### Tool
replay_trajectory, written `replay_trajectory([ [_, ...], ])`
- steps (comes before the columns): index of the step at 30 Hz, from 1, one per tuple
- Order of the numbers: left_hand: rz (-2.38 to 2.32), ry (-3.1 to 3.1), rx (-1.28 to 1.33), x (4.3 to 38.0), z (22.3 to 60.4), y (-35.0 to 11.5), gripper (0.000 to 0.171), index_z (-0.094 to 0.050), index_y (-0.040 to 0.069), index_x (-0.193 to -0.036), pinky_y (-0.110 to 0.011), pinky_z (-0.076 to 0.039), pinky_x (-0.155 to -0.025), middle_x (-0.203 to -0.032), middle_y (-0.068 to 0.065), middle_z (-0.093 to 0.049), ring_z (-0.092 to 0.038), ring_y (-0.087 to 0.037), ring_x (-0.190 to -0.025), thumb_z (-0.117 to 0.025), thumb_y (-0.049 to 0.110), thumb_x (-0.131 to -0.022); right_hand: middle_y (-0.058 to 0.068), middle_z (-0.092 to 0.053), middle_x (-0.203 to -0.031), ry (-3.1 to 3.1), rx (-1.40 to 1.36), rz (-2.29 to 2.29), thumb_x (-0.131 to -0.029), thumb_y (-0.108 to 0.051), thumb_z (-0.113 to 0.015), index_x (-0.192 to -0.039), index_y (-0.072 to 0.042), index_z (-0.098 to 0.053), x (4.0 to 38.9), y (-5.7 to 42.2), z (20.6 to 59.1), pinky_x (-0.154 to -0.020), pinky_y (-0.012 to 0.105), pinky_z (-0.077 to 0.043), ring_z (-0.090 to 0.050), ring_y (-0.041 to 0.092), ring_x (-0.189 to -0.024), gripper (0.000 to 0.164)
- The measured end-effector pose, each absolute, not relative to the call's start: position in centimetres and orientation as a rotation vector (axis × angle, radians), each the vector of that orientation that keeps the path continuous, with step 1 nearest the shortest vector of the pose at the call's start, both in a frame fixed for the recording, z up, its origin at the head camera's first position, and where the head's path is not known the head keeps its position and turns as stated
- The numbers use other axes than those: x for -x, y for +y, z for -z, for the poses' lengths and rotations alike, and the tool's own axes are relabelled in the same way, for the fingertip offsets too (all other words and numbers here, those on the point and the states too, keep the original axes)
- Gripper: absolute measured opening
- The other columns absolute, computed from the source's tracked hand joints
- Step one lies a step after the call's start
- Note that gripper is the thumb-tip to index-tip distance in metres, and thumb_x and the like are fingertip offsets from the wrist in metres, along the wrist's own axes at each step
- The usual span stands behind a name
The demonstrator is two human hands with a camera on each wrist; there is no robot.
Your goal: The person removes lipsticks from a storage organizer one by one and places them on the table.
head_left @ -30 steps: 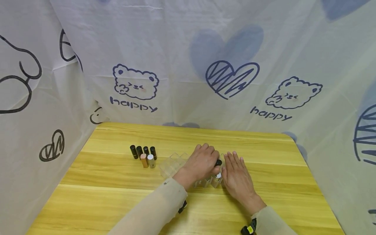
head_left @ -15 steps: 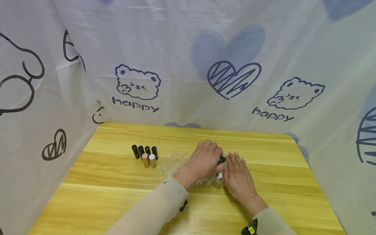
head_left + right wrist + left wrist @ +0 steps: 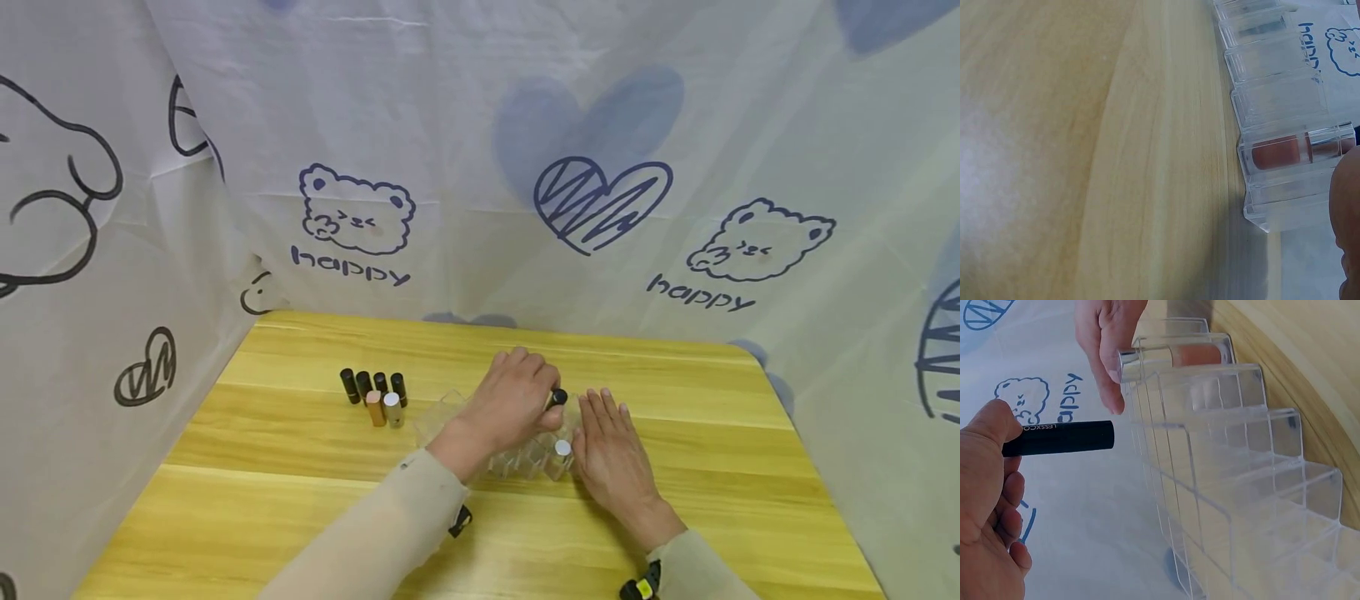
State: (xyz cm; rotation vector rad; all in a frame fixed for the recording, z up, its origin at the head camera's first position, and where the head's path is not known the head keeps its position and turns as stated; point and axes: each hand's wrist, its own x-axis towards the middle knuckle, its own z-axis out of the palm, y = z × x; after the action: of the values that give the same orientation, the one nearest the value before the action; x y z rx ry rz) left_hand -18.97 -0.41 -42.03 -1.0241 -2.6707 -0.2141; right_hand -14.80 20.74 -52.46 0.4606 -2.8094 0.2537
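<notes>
My left hand [image 3: 512, 400] pinches a black lipstick tube [image 3: 1063, 438] between thumb and fingers. In the left wrist view the tube's free end stands slightly apart from the openings of a clear, stepped lipstick organizer [image 3: 1241, 469]. A gloss tube with a silver cap and reddish body [image 3: 1279, 153] sits in a compartment near the organizer's right end. My right hand [image 3: 615, 457] lies with straight fingers along that end, close to the silver-capped tube; whether it touches the organizer wall is unclear. The left hand and forearm hide much of the organizer in the head view.
Several black lipstick tubes [image 3: 373, 383] stand grouped left of the organizer. In front of them are an orange-brown tube [image 3: 376, 409] and a silver-capped tube [image 3: 393, 410]. A printed white cloth [image 3: 465, 167] hangs behind the wooden table [image 3: 247, 467].
My left hand has shifted slightly up and left with the black lipstick tube, which shows more clearly now. The right hand has stayed at the organizer's end.
</notes>
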Motion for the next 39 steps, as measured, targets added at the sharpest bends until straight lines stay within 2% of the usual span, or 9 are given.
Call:
replay_trajectory([
  [19,0.264,-2.655,0.951,19.2,41.6,-4.1,0.027,-0.069,0.013,-0.107,-0.034,-0.04,-0.081,-0.102,0.0,-0.065,-0.052,-0.02,-0.093,-0.069,0.038,-0.098,0.026,-0.046,-0.16,-2.795,-0.45,-0.327,-0.111,-0.022,-0.044,-0.153,0.008,-0.046,14.9,20.8,52.7,-0.125,0.059,-0.027,-0.036,0.043,-0.154,0.052],
  [39,0.312,-2.742,0.826,18.8,41.7,-9.1,0.029,-0.069,0.011,-0.112,-0.035,-0.035,-0.082,-0.104,0.0,-0.064,-0.047,-0.021,-0.094,-0.072,0.036,-0.097,0.025,-0.043,-0.162,-2.826,-0.449,-0.356,-0.113,-0.025,-0.04,-0.156,0.007,-0.043,14.8,20.7,52.4,-0.126,0.059,-0.024,-0.032,0.042,-0.156,0.054],
])
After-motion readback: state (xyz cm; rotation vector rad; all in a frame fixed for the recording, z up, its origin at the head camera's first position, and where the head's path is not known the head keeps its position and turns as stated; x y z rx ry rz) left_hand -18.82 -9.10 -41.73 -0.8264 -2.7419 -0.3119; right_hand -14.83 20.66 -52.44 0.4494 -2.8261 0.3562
